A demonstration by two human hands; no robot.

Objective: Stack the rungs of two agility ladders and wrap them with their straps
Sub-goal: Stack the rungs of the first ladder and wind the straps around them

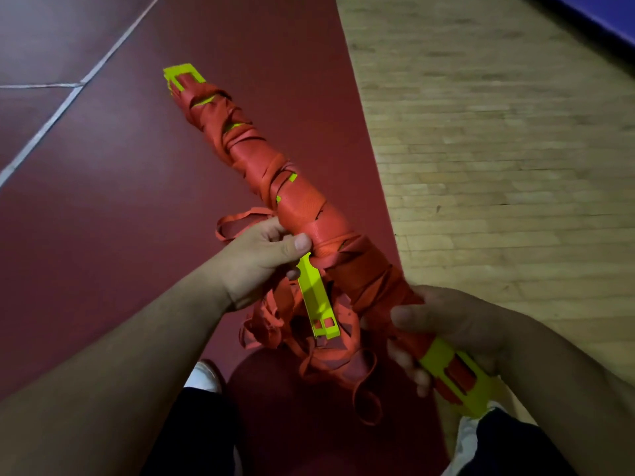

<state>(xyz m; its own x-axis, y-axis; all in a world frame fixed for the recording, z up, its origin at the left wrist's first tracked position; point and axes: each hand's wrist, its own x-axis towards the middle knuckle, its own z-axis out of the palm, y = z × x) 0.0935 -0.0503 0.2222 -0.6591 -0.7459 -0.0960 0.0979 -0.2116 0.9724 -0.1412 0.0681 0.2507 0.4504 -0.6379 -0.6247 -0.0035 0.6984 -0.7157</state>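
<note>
**A:** Where's the task thing?

**B:** Long bundle of neon-yellow plastic ladder rungs [299, 204], wound in orange-red fabric straps. It's held in the air on a diagonal over the dark red floor mat [137, 201], far end up-left, near end low-right.

**A:** Grips?

**B:** Left grip [271, 249] is curled round the bundle's middle, thumb pressed on the wrap. Right grip [446, 331] is clamped round the near end, just above the bare yellow tips.

**A:** Anything loose?

**B:** One single yellow rung [316, 300] hangs tilted under the bundle, between the hands. Unwound strap tails [271, 324] dangle beside it.

**A:** Background?

**B:** Pale wooden floor [481, 132] on the right, a white shoe [206, 376] below.
</note>
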